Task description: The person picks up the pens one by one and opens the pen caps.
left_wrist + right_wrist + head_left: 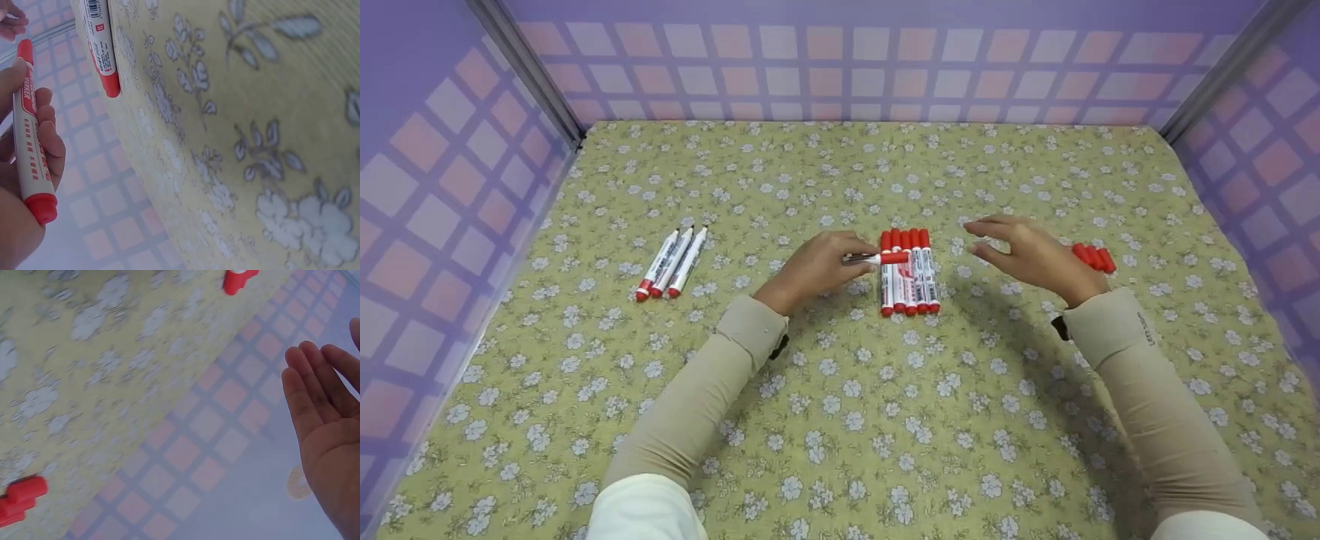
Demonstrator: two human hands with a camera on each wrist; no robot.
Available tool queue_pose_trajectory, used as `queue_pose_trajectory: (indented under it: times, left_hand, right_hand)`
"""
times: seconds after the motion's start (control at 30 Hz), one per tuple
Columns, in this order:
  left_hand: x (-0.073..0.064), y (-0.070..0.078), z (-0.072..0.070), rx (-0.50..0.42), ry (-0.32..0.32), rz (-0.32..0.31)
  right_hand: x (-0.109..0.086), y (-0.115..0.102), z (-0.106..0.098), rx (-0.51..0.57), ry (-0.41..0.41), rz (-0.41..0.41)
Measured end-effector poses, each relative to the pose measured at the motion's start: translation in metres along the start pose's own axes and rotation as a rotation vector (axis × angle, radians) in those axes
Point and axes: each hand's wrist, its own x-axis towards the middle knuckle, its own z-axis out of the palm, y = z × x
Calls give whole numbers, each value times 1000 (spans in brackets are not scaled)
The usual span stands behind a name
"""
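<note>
My left hand (826,264) grips a white marker (31,135) with a red cap and a red end; in the head view its capped end points right, over a row of markers. That row of red-capped markers (911,281) lies side by side on the cloth, caps toward the far wall. Right of the row, my right hand (1031,251) hovers with nothing in it, fingers loosely extended toward the row. The right wrist view shows its palm and fingers bare. Close beyond that hand lie several loose red caps (1093,258).
On the left side of the flowered tablecloth (810,420) rest three uncapped white markers (671,262), tips pointing away. Purple checked panels (832,67) enclose the table at the back and both sides.
</note>
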Motion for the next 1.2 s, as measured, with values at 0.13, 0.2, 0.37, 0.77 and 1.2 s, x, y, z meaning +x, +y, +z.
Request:
queue_pose_trajectory:
  times: [0.13, 0.2, 0.37, 0.77, 1.2]
  left_hand:
    - [-3, 3, -2, 78, 13, 61]
    - [-5, 5, -3, 112, 20, 96]
    - [-8, 9, -5, 194, 37, 177]
    - [-11, 15, -7, 293, 90, 302]
    - [-12, 20, -8, 285, 97, 357]
  right_hand:
    - [5, -18, 1, -41, 4, -88]
    - [7, -26, 1, -56, 6, -126]
    - [14, -44, 3, -76, -14, -182]
    - [28, -69, 11, -80, -96, -250]
    - [37, -80, 23, -90, -129, -321]
